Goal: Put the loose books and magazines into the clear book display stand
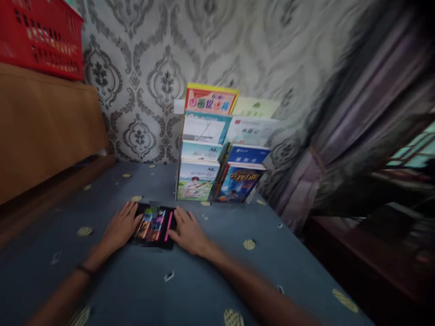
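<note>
A dark, flat, book-like item [156,226] with colourful pictures and a pink strip lies on the bed-like blue-grey surface, between my two hands. My left hand [122,225] rests over its left edge, fingers stretched out and the thumb along it. At the right edge, by the pink strip, lies my right hand [190,232], its fingers spread and partly on the item. Part of the picture over the item is distorted, so its exact kind is hard to make out.
Beyond my hands, a rack of books [199,181] stands in two columns against the patterned wall [166,81]. A red basket [44,38] sits on a brown wooden board [50,122] at left. A purple curtain [326,149] hangs right, past the edge of the patterned cloth [217,280].
</note>
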`<state>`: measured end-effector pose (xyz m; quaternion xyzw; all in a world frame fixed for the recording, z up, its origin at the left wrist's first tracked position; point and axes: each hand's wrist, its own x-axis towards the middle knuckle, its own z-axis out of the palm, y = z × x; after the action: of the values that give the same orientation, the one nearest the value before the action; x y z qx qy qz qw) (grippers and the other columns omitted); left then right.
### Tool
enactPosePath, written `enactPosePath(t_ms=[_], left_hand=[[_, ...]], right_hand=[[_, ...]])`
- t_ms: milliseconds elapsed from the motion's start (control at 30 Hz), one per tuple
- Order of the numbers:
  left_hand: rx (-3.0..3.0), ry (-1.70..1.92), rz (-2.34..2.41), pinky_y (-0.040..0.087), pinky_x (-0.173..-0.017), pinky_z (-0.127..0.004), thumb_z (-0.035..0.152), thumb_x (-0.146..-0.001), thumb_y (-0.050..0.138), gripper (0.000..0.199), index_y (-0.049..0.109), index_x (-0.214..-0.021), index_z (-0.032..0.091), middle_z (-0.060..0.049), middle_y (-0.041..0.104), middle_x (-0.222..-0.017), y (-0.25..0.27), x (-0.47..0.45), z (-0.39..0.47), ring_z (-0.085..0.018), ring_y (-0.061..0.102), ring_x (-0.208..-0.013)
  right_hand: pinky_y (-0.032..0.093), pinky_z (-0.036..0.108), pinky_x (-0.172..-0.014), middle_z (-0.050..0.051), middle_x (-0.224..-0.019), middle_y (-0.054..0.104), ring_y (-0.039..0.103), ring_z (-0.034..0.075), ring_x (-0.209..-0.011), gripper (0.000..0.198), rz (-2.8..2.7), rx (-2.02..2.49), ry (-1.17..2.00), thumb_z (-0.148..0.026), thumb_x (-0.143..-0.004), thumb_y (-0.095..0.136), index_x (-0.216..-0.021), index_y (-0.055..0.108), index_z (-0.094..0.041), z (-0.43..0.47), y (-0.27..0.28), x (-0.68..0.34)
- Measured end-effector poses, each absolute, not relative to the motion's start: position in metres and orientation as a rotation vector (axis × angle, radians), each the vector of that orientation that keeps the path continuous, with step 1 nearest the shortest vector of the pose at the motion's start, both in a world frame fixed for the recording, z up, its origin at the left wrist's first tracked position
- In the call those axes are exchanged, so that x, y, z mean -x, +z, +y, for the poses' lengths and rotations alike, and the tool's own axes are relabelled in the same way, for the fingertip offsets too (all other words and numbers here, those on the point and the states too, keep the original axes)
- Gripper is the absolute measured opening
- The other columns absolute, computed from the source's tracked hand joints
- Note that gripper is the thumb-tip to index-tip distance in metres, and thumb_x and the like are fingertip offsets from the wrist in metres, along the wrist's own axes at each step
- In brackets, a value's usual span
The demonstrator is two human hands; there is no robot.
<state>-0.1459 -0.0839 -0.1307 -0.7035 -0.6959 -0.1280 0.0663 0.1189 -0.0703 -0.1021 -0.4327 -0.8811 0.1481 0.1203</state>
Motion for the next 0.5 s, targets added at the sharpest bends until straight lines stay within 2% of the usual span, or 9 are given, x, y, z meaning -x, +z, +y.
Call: enactPosePath(t_ms=[133,233,300,367,500], left_hand=[[2.085,-0.386,-2.177,0.037,-0.117,-0.042,0.033,-0.101,0.031,0.053,0.049,-0.143,0.006,-0.018,0.047,-0.155,-0.118,0.143,-0.103,-0.027,0.043,-0.145],[2.050,-0.450,-2.208,0.041,-0.114,-0.039,0.029,-0.102,0.031,0.048,0.054,-0.139,0.008,-0.016,0.053,-0.149,-0.110,0.142,-0.115,-0.025,0.051,-0.137],[2.034,-0.436,-2.200,0.044,-0.110,-0.038,0.028,-0.102,0.032,0.045,0.058,-0.135,0.010,-0.016,0.059,-0.142,-0.102,0.140,-0.122,-0.026,0.056,-0.130],[2.015,-0.332,-2.200,0.048,-0.105,-0.039,0.026,-0.102,0.033,0.043,0.060,-0.133,0.011,-0.016,0.064,-0.133,-0.090,0.135,-0.132,-0.027,0.060,-0.123],[1.989,-0.007,-2.311,0.053,-0.087,-0.039,0.027,-0.104,0.031,0.043,0.070,-0.108,0.012,-0.017,0.073,-0.107,-0.059,0.113,-0.156,-0.029,0.070,-0.102]], right_hand=[[0.023,0.053,-0.122,0.023,-0.159,0.037,0.031,0.032,-0.150,0.068,-2.566,1.258,0.335,-0.046,-0.097,0.049,-0.151,0.040,-0.005,-0.069,-0.107,-0.115],[0.034,0.054,-0.113,0.020,-0.144,0.055,0.048,0.033,-0.135,0.054,-2.536,1.276,0.179,-0.043,-0.099,0.045,-0.144,0.051,-0.014,-0.079,-0.106,-0.111],[0.042,0.050,-0.102,0.018,-0.126,0.063,0.055,0.033,-0.119,0.046,-2.515,1.300,0.102,-0.040,-0.100,0.044,-0.136,0.060,-0.017,-0.088,-0.103,-0.108],[0.045,0.047,-0.094,0.018,-0.115,0.065,0.056,0.032,-0.110,0.041,-2.506,1.303,0.100,-0.037,-0.100,0.044,-0.129,0.065,-0.017,-0.091,-0.102,-0.106],[0.046,0.045,-0.096,0.015,-0.121,0.067,0.056,0.029,-0.113,0.039,-2.460,1.235,0.258,-0.024,-0.097,0.045,-0.129,0.065,-0.019,-0.076,-0.107,-0.112]])
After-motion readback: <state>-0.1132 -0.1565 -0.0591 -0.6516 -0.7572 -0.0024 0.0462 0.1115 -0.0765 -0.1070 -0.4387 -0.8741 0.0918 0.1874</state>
